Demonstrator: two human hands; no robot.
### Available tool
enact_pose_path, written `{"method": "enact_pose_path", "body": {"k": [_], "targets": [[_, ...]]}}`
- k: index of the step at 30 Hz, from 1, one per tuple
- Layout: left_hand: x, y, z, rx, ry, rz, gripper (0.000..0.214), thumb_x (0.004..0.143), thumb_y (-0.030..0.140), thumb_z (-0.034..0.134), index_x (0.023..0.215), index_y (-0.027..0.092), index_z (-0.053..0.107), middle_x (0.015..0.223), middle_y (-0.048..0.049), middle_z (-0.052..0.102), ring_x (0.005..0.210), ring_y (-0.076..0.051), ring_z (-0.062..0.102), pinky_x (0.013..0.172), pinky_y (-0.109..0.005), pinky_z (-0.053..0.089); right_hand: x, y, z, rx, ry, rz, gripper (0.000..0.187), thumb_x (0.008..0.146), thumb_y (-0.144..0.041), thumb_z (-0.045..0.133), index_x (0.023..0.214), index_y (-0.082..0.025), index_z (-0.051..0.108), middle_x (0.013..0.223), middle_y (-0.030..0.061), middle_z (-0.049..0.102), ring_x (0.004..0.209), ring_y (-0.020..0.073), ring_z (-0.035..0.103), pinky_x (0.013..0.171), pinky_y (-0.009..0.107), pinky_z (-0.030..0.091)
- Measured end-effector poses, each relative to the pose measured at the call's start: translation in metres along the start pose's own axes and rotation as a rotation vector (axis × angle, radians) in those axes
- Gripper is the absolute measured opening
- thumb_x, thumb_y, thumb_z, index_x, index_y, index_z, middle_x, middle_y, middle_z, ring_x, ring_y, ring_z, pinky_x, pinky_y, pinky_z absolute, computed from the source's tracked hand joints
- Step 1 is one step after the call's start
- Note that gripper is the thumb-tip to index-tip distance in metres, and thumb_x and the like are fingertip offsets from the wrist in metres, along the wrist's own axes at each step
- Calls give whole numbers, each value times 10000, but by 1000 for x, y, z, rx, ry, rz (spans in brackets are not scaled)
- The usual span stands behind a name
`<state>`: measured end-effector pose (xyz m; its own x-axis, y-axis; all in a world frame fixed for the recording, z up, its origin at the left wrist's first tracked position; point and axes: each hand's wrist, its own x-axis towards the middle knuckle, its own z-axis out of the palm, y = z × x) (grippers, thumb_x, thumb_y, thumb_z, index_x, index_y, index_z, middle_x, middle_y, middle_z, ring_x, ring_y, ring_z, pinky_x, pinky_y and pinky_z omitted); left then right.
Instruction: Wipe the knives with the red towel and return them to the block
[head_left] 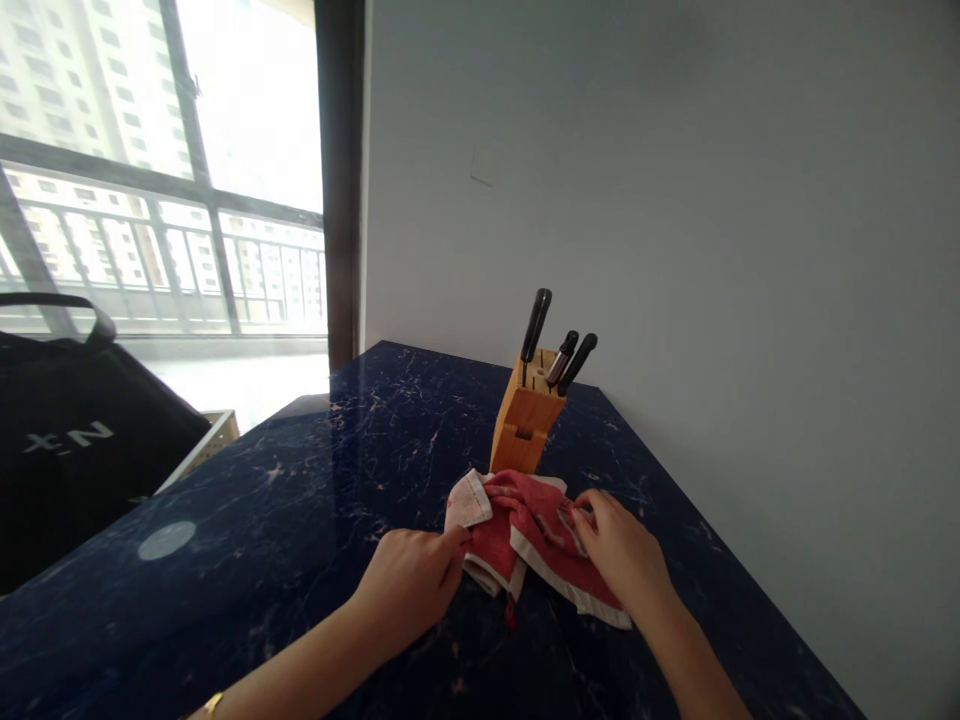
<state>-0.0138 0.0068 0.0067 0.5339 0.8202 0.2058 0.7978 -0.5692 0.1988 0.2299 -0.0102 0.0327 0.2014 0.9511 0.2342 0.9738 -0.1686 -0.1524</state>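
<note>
A crumpled red towel (517, 515) with white edges lies on the dark blue marbled table (285, 520), against the foot of a wooden knife block (517, 430). My left hand (412, 580) pinches the towel's left side, its thumb and finger closed on the cloth. On the opposite side, my right hand (619, 540) grips a fold of the same towel between thumb and fingers. Several slots show in the block's top, with a black-handled knife (535, 325) standing at the left and two more handles at the right. The block's lower front is partly hidden by the towel.
A plain grey wall (675, 200) runs along the table's right and far edges. To the left, a black bag (75, 440) stands beside the table near a light box edge (199, 445). A round pale spot (166, 540) marks the tabletop. Behind is a bright window (247, 180).
</note>
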Motion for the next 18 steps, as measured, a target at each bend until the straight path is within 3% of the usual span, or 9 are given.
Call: {"method": "enact_pose_path", "body": {"k": [3, 6, 9, 11, 13, 15, 16, 18], "targets": [[-1, 4, 0, -31, 12, 23, 302, 879, 275, 308, 1027, 243, 570, 720, -46, 689, 658, -226, 655, 587, -299, 437, 2, -17, -8, 79, 122, -84, 193, 861, -296, 371, 863, -227, 551, 857, 18, 610, 729, 167, 600, 585, 255, 373], [-2, 6, 0, -58, 10, 47, 290, 874, 268, 315, 1012, 240, 568, 703, -45, 685, 646, -219, 652, 576, -285, 430, 13, -43, -29, 156, 230, -193, 191, 854, -292, 394, 945, -214, 543, 840, 26, 615, 721, 164, 590, 611, 254, 390], [-3, 7, 1, -74, 7, 58, 280, 870, 260, 322, 990, 240, 573, 708, -44, 685, 641, -216, 651, 573, -281, 429, 35, -71, -67, 209, 326, -270, 220, 851, -319, 412, 1005, -211, 525, 787, 18, 623, 669, 156, 579, 584, 247, 397], [-4, 7, 1, -85, 3, 68, 271, 866, 254, 332, 982, 237, 576, 719, -45, 685, 646, -212, 651, 576, -276, 431, 55, -88, -98, 170, 462, -299, 236, 843, -323, 425, 1027, -206, 515, 776, 26, 626, 689, 170, 572, 595, 258, 404], [-5, 7, 2, -92, -2, 83, 265, 862, 245, 339, 986, 236, 574, 716, -43, 684, 645, -206, 650, 578, -270, 433, 77, -102, -127, 46, 660, -317, 281, 832, -327, 444, 1071, -193, 505, 879, 70, 623, 854, 220, 546, 666, 299, 412], [-6, 6, 3, -90, -2, 98, 264, 859, 232, 341, 994, 238, 568, 713, -40, 683, 640, -203, 650, 577, -269, 437, 100, -111, -150, -77, 765, -301, 397, 800, -388, 489, 1122, -156, 487, 1027, 132, 587, 999, 281, 482, 738, 361, 402], [-6, 6, 3, -86, -1, 104, 263, 858, 225, 342, 996, 238, 565, 709, -38, 683, 636, -202, 650, 575, -268, 438, 112, -115, -159, -117, 743, -277, 481, 775, -456, 507, 1132, -134, 485, 1061, 157, 571, 1027, 304, 463, 749, 386, 400], [-6, 6, 4, -76, 5, 110, 261, 865, 228, 333, 991, 237, 562, 701, -36, 683, 625, -200, 650, 567, -266, 440, 135, -118, -170, -144, 572, -191, 626, 718, -607, 489, 1112, -122, 503, 1007, 169, 593, 995, 317, 493, 731, 412, 412]]}}
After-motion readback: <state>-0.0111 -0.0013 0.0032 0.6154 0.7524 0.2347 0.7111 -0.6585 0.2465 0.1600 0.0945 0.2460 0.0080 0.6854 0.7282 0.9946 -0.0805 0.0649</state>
